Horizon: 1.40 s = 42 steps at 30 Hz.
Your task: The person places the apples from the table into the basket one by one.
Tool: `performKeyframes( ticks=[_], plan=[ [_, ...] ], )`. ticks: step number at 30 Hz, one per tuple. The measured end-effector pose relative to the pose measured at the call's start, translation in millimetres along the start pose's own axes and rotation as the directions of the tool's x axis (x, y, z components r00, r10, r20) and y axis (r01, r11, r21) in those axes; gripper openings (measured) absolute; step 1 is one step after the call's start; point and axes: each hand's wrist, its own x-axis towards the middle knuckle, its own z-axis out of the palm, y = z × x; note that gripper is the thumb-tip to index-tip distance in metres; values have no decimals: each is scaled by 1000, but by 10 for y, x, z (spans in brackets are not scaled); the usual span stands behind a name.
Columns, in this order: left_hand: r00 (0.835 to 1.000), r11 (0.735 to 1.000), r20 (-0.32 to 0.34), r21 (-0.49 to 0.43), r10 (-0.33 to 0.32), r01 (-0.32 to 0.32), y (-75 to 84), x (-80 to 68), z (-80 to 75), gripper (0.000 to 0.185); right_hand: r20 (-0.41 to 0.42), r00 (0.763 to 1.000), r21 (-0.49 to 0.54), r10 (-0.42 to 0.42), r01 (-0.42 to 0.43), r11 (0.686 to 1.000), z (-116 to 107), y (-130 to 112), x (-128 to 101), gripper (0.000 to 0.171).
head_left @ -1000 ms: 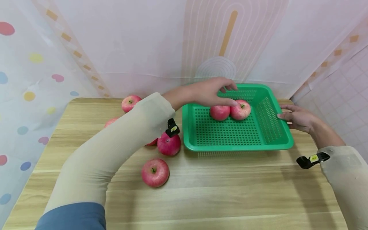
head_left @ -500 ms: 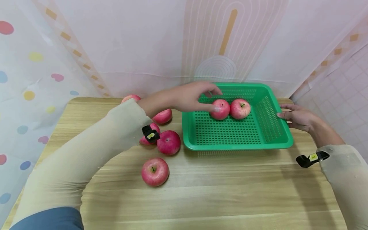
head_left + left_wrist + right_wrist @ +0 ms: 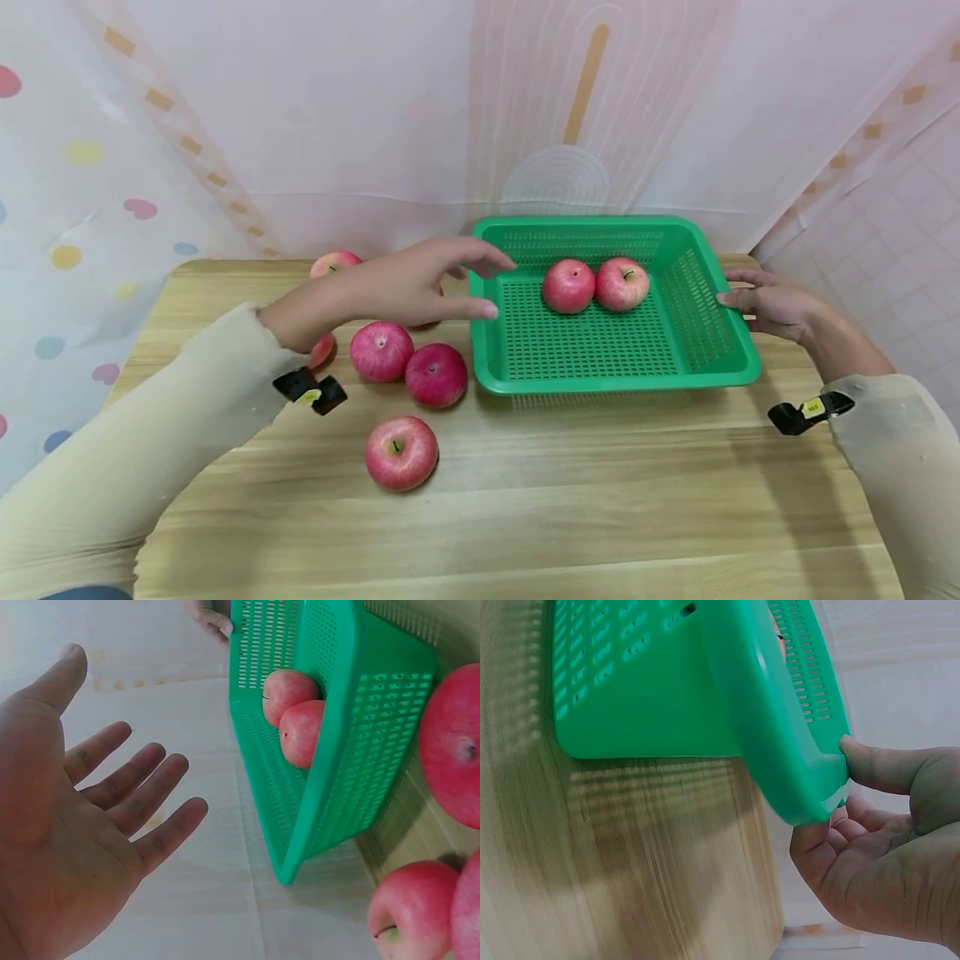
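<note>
Moving: left hand [image 3: 390, 287] hovered above the surface [image 3: 570, 500], just left of the green basket [image 3: 705, 367], fingers spread and released, holding nothing.
Right hand: right hand [image 3: 772, 304] rested against the basket's right rim; in the right wrist view its thumb [image 3: 877, 761] pressed the rim and the fingers curled under it, so it gripped the edge.
Basket: sat flat toward the back right of the surface, two apples [image 3: 568, 285] touching each other in its far half.
Loose apples: two apples [image 3: 381, 351] lay side by side just below the left hand, nearest to it; a single apple [image 3: 401, 452] sat nearer the front, apart from them; another apple [image 3: 334, 263] lay at the back edge; one more was mostly hidden behind the wrist.
Step judged: picking up a loose apple for the basket.
Doing it well: likely lower the open palm onto one of the nearest pair, wrap fingers round it without knocking its neighbour rolling, keep the other hand bracing the rim so the basket does not slide.
</note>
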Motion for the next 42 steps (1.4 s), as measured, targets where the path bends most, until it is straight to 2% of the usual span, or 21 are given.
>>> performKeyframes(
  ticks=[5, 8, 13, 15, 20, 28, 35, 42],
  plan=[
    [999, 1000, -39, -5, -5, 5, -43, -225, 21, 53, -3, 1000, -10, 1, -1, 1000, 4, -12, -6, 53],
    [998, 999, -58, -23, -29, 28, -86, -335, 46, 52, -6, 1000, -11, 5, -5, 1000, 5, -12, -9, 53],
    [996, 997, -67, -54, -59, 55, -165, -494, 97, 53, -8, 1000, -10, 8, -8, 1000, 10, -14, -9, 54],
    [997, 997, -66, -61, -51, 47, -181, -548, 116, 52, -8, 1000, -9, 8, -8, 1000, 11, -17, -8, 54],
    [997, 996, -74, -82, -36, 30, -198, -644, 163, 48, -10, 1000, -9, 7, -7, 1000, 2, -15, -11, 54],
    [993, 991, -71, -105, -92, 84, -244, -811, 275, 50, -13, 1000, 2, 1, -1, 1000, 10, -4, 0, 51],
    [993, 994, -109, -108, -39, 27, -336, -943, 408, 46, -13, 1000, -3, 1, -1, 1000, 9, -14, -9, 52],
    [995, 988, -92, -150, -41, 27, -476, -1098, 541, 46, -8, 1000, -6, 2, -2, 1000, 7, -13, -12, 54]
  ],
)
